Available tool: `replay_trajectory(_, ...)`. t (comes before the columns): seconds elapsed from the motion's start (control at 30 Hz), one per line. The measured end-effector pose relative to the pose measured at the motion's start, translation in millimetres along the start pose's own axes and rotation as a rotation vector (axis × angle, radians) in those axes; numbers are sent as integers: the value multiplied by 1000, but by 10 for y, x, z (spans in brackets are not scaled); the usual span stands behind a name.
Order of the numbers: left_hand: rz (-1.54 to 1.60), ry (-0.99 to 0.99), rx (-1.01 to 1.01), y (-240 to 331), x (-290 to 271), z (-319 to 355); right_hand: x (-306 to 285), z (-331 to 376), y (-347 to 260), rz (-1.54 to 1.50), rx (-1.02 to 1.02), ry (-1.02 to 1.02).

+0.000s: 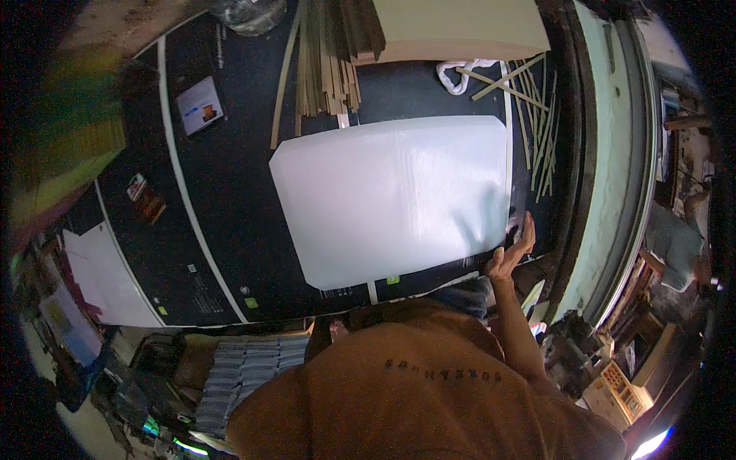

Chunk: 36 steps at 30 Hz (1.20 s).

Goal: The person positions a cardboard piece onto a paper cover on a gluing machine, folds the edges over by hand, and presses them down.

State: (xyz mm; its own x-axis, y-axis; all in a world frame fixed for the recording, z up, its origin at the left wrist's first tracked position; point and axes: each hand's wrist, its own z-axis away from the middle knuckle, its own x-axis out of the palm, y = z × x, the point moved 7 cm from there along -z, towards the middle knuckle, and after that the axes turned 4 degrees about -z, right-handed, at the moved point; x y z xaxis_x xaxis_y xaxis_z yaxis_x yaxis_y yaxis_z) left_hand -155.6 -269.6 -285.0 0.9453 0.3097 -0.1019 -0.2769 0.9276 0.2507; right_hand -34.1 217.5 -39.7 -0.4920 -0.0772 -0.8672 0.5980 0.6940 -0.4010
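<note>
While your right hand (pixel 512 254), held wide, sits right of centre | the white sheet (pixel 368 199) beside it lies mid-frame on your black desk (pixel 222 192) | left hand: cannot tell

The head camera, the left of two wide fisheyes, looks steeply down past the brown shirt (pixel 429 399) onto the dark worktop (pixel 234 245), near enough that the sheet (pixel 391 203) fills the middle; the right hand (pixel 513 256) shows right of centre, and straight edges curve towards a black rim.

black tabletop (pixel 238 176) | pale green ledge (pixel 609 153), right | bright light (pixel 652 443), lower right
</note>
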Motion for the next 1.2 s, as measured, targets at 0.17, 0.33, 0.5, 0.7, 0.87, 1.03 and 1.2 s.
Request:
replay_trajectory(0.17, -94, 34, 43, -65, -76, 321, -84, 131, 57, -88, 8, 37)
replay_trajectory(0.33, -355, -13, 69, 23, -245, 837, -195, 188, 52, -180, -9, 160)
replay_trajectory(0.5, -814, -233, 21, 1212, -730, 2037, -239, 206, 90, -270, -58, 269)
replay_trajectory(0.7, -335, 703, 1277, 4129, -1130, 3385, -290, 226, 252, -274, 46, 294)
replay_trajectory(0.87, -537, 1310, 1382, 5339, -1736, 3022, -192, 244, -37, -315, -24, 286)
replay_trajectory(1.03, -1019, 1481, 1271, 5959, -2027, 2524, -276, 259, 7, -301, -15, 312)
replay_trajectory(1.2, -948, 1077, 1201, 6095, -2033, 2557, -331, 261, 103, -279, -1, 351)
